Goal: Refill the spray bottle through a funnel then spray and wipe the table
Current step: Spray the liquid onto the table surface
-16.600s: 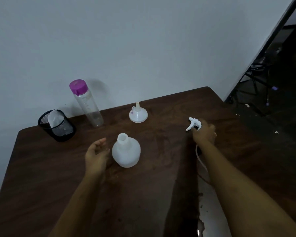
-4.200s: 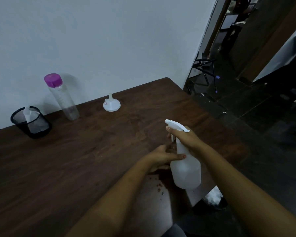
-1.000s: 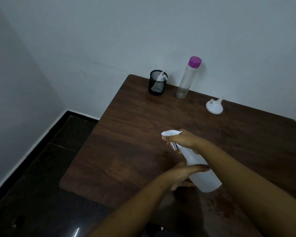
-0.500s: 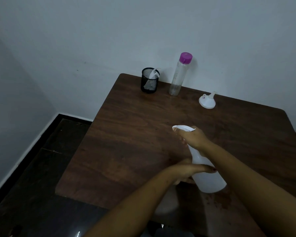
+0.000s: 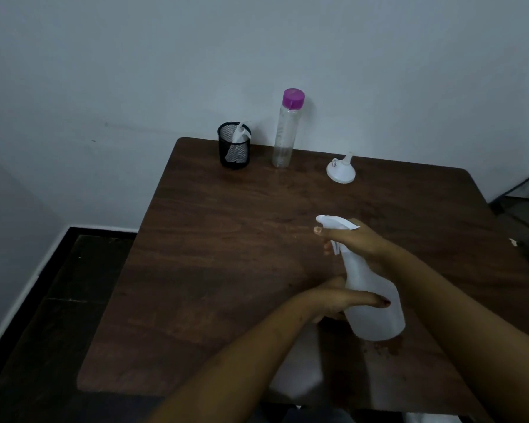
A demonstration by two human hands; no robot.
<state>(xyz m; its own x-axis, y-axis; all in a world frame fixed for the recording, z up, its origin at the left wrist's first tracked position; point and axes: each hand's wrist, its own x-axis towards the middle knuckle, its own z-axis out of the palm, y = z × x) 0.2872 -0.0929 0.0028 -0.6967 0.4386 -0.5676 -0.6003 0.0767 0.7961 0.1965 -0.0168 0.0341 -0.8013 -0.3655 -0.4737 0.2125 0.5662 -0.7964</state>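
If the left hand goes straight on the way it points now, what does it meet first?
The spray bottle: the left hand points at its body and seems to hold it, so nothing stands between them. The right hand grips the bottle by the neck.

R hand curled high, L hand cupped lower.

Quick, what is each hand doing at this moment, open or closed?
Left hand: holds the body of the spray bottle, thumb across it.
Right hand: grips the neck of the spray bottle, at the trigger.
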